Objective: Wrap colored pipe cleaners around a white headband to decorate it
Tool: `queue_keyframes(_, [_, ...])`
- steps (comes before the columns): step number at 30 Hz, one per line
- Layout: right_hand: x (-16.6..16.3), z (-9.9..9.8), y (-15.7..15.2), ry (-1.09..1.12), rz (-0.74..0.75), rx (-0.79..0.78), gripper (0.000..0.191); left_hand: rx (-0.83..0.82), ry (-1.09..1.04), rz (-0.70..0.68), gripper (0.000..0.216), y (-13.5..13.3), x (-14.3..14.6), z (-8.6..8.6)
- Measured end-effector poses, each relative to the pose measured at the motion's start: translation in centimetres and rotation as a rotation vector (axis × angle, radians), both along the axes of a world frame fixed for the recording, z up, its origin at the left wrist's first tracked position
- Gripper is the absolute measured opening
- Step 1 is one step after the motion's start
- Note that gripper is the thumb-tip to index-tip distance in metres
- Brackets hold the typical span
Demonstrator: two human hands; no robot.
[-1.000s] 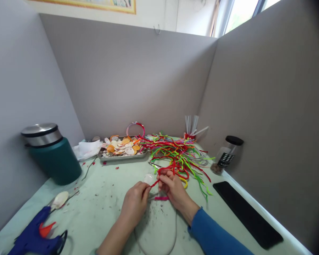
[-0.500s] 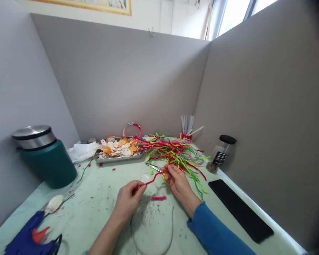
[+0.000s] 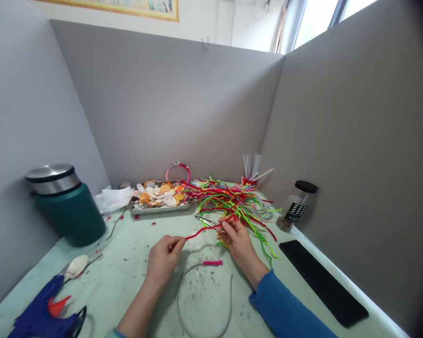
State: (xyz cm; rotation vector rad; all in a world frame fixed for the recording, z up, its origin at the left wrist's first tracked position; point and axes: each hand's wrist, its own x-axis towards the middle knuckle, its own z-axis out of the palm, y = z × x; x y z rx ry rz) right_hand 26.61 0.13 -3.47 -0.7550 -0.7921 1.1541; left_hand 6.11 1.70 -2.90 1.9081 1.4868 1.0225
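A red pipe cleaner (image 3: 201, 231) is stretched between my two hands above the table. My left hand (image 3: 165, 257) pinches its left end between thumb and fingers. Closed on the other end is my right hand (image 3: 235, 239), beside the bundle of coloured pipe cleaners. Scissors (image 3: 206, 220) lie just behind my right hand, their handles partly hidden by it. Below the hands rests a grey headband hoop (image 3: 179, 300), open at one side, with a pink wrapped section (image 3: 212, 263) at one end.
A metal tray (image 3: 162, 210) holds shell-like discs; a decorated hoop (image 3: 178, 165) stands behind it. Pipe cleaners (image 3: 229, 195) are heaped at the back. A green flask (image 3: 70, 213) and blue glue gun (image 3: 38, 307) are left; a jar (image 3: 296, 206) and black slab (image 3: 322, 281) right.
My left hand has moved left, drawing the red pipe cleaner straighter. My right hand stays near the bundle. The whole view has shifted slightly.
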Motion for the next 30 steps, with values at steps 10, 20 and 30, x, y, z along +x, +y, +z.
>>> queue_keyframes(10, [-1.3,-0.1,-0.7,-0.465,0.011,0.225,0.007,0.542,0.241,0.057,0.029,-2.2,1.4,0.7])
queue_keyframes(20, [-2.4,-0.3,-1.4,-0.652,0.052,0.360,0.004,0.119,-0.058,-0.126,0.021,-2.0,1.9,0.5])
queue_keyframes(30, [-2.2,-0.8,-1.1,-0.448,0.132,0.072,0.008,-0.167,-0.277,-0.222,0.023,-1.2,1.9,-0.2])
